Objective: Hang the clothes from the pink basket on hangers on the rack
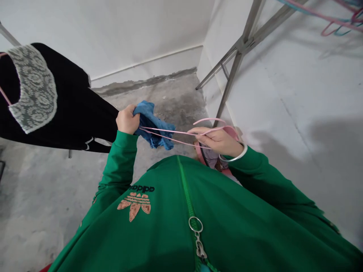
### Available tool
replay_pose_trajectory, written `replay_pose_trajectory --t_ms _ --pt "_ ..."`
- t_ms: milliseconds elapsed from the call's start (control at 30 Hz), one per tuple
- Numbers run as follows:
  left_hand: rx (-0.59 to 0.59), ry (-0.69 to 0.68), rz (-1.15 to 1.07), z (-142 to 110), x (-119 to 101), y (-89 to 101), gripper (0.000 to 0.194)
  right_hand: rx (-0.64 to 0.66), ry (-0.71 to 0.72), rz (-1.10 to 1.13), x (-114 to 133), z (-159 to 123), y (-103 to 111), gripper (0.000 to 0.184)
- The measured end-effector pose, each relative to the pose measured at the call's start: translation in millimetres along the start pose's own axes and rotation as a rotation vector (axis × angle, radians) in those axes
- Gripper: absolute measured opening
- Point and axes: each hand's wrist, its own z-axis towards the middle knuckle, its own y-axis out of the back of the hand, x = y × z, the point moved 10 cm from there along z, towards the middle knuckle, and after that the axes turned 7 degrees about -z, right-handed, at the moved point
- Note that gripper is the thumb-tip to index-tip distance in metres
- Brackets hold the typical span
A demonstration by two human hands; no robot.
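The left hand (127,120), just left of the centre of the frame, had its fingers closed around a bunched edge of a blue cloth (163,132), which hung loosely to the right of the fist. The right hand (217,140), right of centre, pinched a pink hanger (181,141) between thumb and fingers.

The hanger bridged the gap between the two hands. Its long axis ran across the frame, dipping slightly toward the right, and its narrow end lay at the cloth, close beside the left fingers; whether that end was inside a fold or only against it could not be told. The cloth thus lay directly left of the right fingers, along the line of the hanger, and the left hand was the nearer one to it.

On the chest of the green jacket (164,234), in the lower middle of the frame, "adidas" appeared upside down in dark letters, with a copper-coloured, sequinned trefoil (134,206) beneath it in the frame. No other writing could be read; a white mark low on the black garment (73,109) at the left was too unclear to make out. That garment had a pale lace collar (47,94). A metal rack (241,45) stood at the upper right.
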Motion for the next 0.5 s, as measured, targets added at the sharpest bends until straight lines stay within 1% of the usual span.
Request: replay_pose_trajectory --t_ms 100,167,267,367,433,500 --pt "-0.010 0.013 0.037 -1 5 5.3 0.025 -0.040 -0.014 -0.022 1 -6 10 0.026" --pt "0.003 0.019 0.053 -2 8 4.5 0.026 -0.068 -0.021 -0.017 0 -6 13 0.024" --pt "0.037 -0.001 0.076 -5 3 -2.5 0.028 -0.081 -0.019 0.009 -3 2 5 0.023" --pt "0.086 -0.072 0.105 -15 -19 -17.7 0.030 -0.020 0.019 -0.011 -8 18 -19 0.029" --pt "0.146 -0.136 0.122 -26 -40 -34.2 0.032 0.004 0.056 -0.053 -12 30 -36 0.031" --pt "0.234 -0.211 0.135 -40 -62 -53.8 0.033 -0.012 0.065 -0.103 -21 43 -48 0.030"
